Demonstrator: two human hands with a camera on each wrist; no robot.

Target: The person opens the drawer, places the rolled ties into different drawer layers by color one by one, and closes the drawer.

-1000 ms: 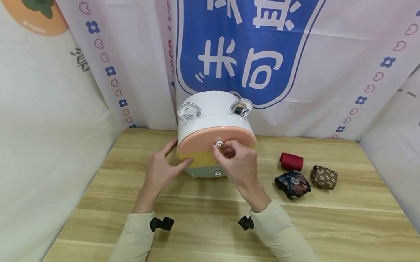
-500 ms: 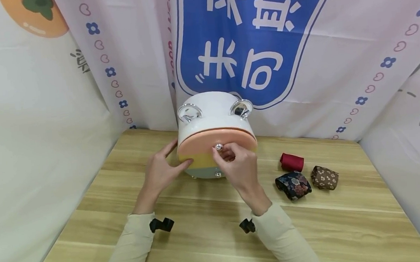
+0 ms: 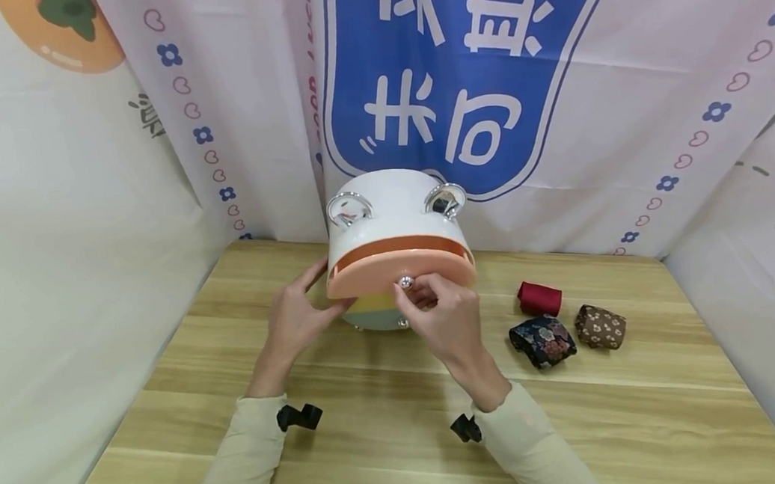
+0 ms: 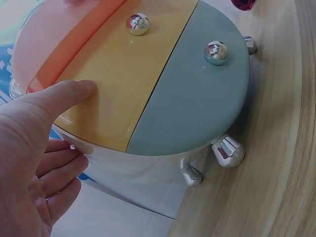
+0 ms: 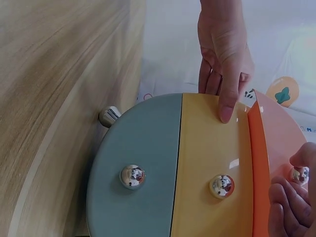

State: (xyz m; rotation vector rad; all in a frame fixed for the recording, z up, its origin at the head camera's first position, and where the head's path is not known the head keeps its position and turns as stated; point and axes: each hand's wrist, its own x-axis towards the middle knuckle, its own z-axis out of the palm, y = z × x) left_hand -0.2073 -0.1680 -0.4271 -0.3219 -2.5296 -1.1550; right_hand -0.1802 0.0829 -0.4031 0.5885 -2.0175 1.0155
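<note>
A small rounded white cabinet (image 3: 392,204) with three drawers and silver ear-like rings stands at the back of the table. My right hand (image 3: 450,320) pinches the silver knob (image 5: 299,175) of the top drawer (image 3: 366,275), which is peach-coloured and partly pulled out. My left hand (image 3: 294,316) grips the cabinet's left side. In the left wrist view its thumb (image 4: 74,94) lies on the yellow middle drawer (image 4: 123,84), with the other fingers against the side wall. The grey-green bottom drawer (image 4: 187,98) is closed. What the top drawer contains is hidden.
Right of the cabinet lie three rolled neckties: a red one (image 3: 540,299), a dark floral one (image 3: 543,340) and a brown floral one (image 3: 600,326). A printed curtain (image 3: 249,94) hangs behind the wooden table (image 3: 374,438). Short silver feet (image 4: 229,150) support the cabinet.
The top drawer has slid out toward me, opening a gap below the cabinet's upper rim. My right hand has come along with the knob, while the left hand stays in place.
</note>
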